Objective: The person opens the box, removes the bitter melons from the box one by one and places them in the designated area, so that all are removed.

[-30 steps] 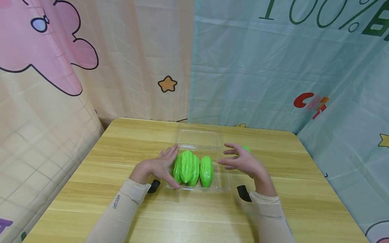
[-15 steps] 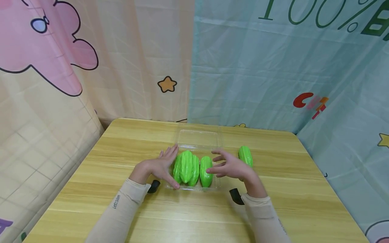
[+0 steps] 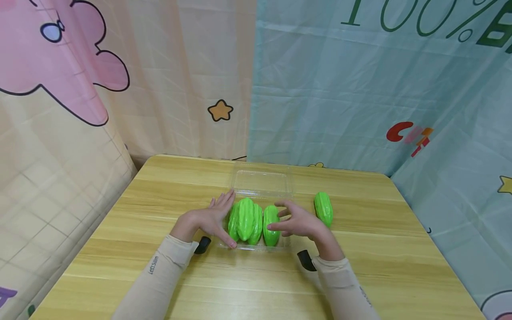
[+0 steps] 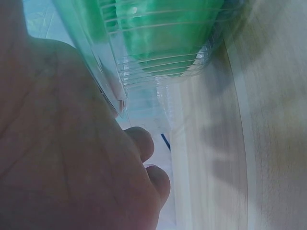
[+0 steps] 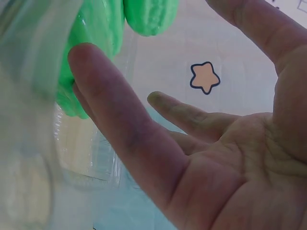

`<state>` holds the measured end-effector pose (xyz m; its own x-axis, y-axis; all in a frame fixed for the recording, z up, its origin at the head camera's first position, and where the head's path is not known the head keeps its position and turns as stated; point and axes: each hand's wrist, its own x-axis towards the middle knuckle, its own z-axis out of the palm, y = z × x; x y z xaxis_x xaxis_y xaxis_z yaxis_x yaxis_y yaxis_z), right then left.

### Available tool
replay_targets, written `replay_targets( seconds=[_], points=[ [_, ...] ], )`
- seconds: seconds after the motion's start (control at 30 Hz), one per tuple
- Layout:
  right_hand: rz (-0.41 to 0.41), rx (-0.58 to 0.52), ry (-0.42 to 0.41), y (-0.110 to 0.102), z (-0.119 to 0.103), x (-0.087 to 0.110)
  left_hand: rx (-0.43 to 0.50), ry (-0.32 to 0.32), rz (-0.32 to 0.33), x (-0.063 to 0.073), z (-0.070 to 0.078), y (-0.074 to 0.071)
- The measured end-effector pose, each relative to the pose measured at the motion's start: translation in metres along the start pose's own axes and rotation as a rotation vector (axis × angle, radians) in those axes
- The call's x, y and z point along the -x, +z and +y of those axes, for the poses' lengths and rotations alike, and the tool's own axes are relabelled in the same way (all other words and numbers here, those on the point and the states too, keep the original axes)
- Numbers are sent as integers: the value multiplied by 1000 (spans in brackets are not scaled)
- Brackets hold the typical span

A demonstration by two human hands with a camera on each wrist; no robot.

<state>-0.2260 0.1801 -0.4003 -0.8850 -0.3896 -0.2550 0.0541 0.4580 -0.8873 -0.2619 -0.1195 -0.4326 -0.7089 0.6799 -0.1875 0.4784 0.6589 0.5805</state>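
Observation:
A clear plastic clamshell box (image 3: 260, 181) lies in the middle of the wooden table (image 3: 376, 266) with its lid folded back. Two green ridged fruits (image 3: 245, 221) (image 3: 271, 226) lie side by side in its tray. My left hand (image 3: 216, 220) rests flat against the tray's left side, fingers straight. My right hand (image 3: 290, 221) is spread over the tray's right part, its fingertips at the right-hand fruit. A third green fruit (image 3: 323, 209) lies loose on the table to the right. The left wrist view shows my palm (image 4: 72, 158) against the ribbed box wall (image 4: 158, 81). The right wrist view shows spread fingers (image 5: 120, 124) near a fruit (image 5: 93, 33).
Printed curtains hang close behind the table and on both sides (image 3: 360, 89). The table's front half is bare wood between my two sleeves (image 3: 256, 284). Black wrist mounts (image 3: 306, 260) sit at both cuffs.
My right hand has moved left, from beside the box to over its right part, uncovering the loose green fruit on the table. The left hand has stayed put.

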Motion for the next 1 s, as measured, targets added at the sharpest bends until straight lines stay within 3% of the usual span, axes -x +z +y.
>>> replay_targets(
  seconds=[0.33, 0.67, 0.87, 1.0],
  points=[
    [99, 150, 72, 7, -3, -2, -7, 1, 0, 1, 1, -1],
    [159, 183, 105, 13, -2, -6, 5, -9, -3, 2, 2, -1],
    [148, 398, 92, 21, 4, -13, 1, -12, -5, 2, 2, 0],
    [159, 482, 82, 27, 7, -16, -2, -8, -1, 0, 1, 1]
  ],
)
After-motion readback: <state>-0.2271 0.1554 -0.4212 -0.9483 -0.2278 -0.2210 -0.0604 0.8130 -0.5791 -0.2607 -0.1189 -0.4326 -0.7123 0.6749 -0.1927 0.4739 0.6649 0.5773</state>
